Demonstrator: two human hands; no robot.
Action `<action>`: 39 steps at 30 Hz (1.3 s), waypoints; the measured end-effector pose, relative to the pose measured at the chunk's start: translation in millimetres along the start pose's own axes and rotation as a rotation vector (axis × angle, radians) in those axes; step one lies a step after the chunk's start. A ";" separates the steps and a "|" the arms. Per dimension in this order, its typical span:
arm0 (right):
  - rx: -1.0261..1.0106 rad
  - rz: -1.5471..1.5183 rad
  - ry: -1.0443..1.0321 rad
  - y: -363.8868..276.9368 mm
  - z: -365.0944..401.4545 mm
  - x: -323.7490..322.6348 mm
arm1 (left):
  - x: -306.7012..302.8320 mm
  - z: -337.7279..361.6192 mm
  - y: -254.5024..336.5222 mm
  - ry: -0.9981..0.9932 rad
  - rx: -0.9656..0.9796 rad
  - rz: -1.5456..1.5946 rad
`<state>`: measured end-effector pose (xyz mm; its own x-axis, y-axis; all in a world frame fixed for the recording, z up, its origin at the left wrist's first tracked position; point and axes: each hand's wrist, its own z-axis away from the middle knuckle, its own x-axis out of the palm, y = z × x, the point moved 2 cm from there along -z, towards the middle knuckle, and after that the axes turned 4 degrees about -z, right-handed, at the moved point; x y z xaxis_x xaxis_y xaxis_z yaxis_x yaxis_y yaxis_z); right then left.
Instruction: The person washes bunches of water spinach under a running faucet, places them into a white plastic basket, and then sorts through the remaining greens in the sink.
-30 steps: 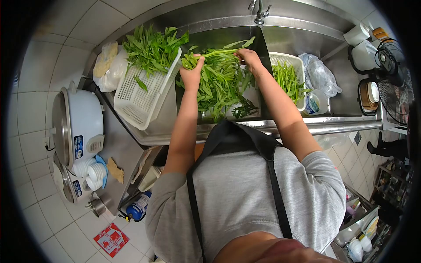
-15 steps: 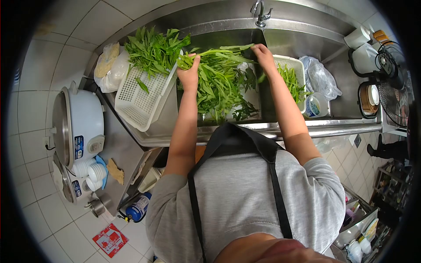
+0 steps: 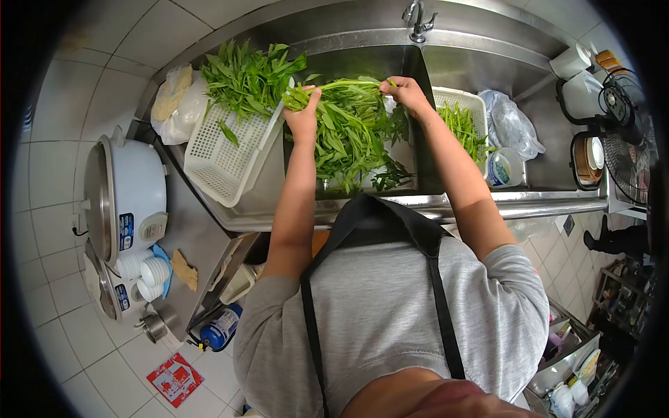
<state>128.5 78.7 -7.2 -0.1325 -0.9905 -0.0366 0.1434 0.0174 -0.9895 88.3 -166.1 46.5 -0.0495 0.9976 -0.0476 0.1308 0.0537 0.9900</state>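
My left hand (image 3: 302, 117) is wrapped round the stem ends of a bunch of long-leaved greens, which look like water spinach (image 3: 345, 129), above the sink basin (image 3: 424, 150). The leaves hang down and spread across the basin. To the right, my right hand (image 3: 406, 94) pinches one stem of the same greens between thumb and fingers. Beside my left hand, more leafy greens (image 3: 247, 80) are heaped at the back of a tilted white basket (image 3: 219, 164). Cut green stems (image 3: 460, 129) lie in another white basket (image 3: 481, 111) on the right.
A faucet (image 3: 418, 28) rises behind the basin. Plastic bags (image 3: 512, 122) and a small tub (image 3: 503, 168) sit right of the stems. A fan (image 3: 620, 104) stands at far right. Stuffed bags (image 3: 180, 104) and a large rice cooker (image 3: 129, 198) are on the left.
My right hand has moved left and slightly down, nearer my left hand, and is now pinching a stem. The left hand keeps its hold on the bunch.
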 end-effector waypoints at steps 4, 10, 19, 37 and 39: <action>0.128 -0.620 0.091 19.7 -1.0 -21.0 | -1.1 -1.8 -6.7 0.014 -0.013 0.115; -0.223 0.052 0.076 -32.3 0.1 -14.2 | 4.3 6.5 5.3 -0.123 0.089 -0.046; -0.316 0.574 -0.134 -40.7 -4.2 24.2 | 17.9 10.6 6.2 -0.237 0.190 -0.114; -0.148 -0.032 0.270 9.4 -19.2 -10.1 | 21.5 21.5 -5.4 -0.178 0.069 -0.113; -0.144 0.088 0.248 6.4 -15.6 -23.0 | 16.4 18.4 -9.6 -0.148 0.060 -0.081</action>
<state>117.2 103.8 -14.9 -0.3638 -0.9210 -0.1391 0.0271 0.1388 -0.9899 104.4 -149.5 33.7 0.0835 0.9851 -0.1506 0.1915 0.1325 0.9725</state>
